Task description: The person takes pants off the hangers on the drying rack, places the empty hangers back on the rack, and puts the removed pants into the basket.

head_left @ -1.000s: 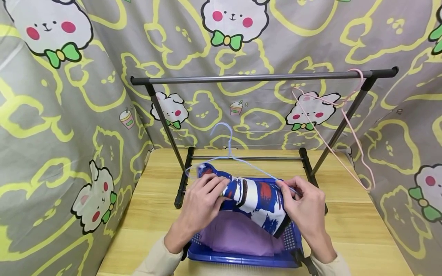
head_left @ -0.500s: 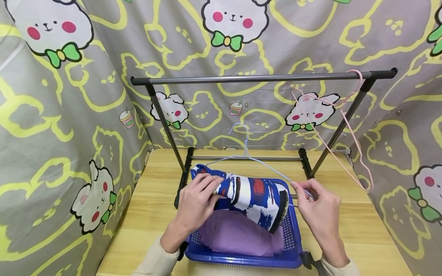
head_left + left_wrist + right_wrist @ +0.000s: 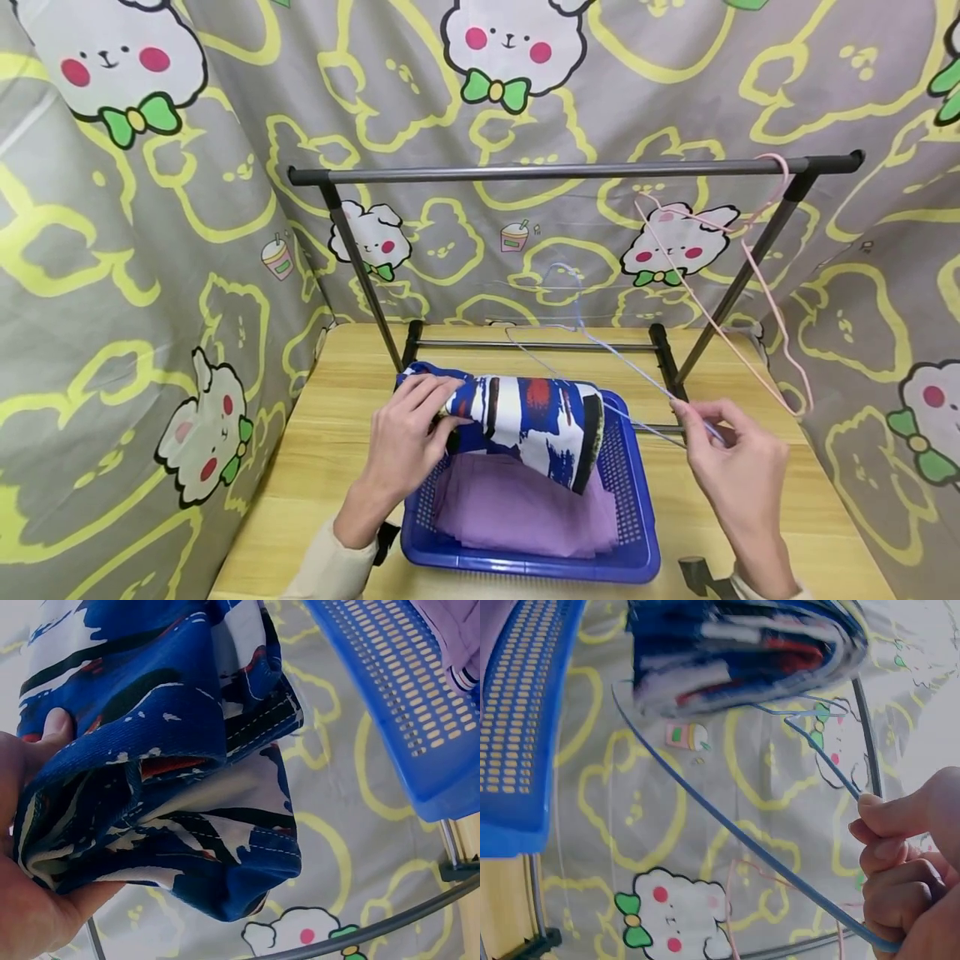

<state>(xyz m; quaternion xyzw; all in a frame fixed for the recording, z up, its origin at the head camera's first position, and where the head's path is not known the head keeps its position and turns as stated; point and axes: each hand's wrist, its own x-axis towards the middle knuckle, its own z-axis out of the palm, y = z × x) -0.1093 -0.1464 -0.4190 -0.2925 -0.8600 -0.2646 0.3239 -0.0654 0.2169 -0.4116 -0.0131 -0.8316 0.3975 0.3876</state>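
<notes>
A garment (image 3: 525, 417) printed in blue, white and red hangs folded over the basket, its kind unclear. My left hand (image 3: 408, 429) grips its left end; in the left wrist view the thumb lies on the cloth (image 3: 165, 727) and the fingers curl beneath. With curled fingers my right hand (image 3: 738, 475) holds the right corner of a thin blue clothes hanger (image 3: 626, 362). The hanger's hook points up, towards the rack. Part of its lower bar (image 3: 727, 829) disappears at the garment; whether it runs through or behind cannot be told.
Below the garment stands a blue plastic basket (image 3: 645, 533) with folded purple cloth (image 3: 525, 508) inside. Behind it a dark metal rack (image 3: 465, 174) stands on the wooden table (image 3: 772, 500). A pink hanger (image 3: 772, 308) hangs at the rack's right end. Patterned curtains (image 3: 585, 92) surround the table.
My right hand has moved right and slightly down, drawing the blue hanger rightwards. My left hand has shifted a little left with the garment, whose right edge is now apart from the right hand.
</notes>
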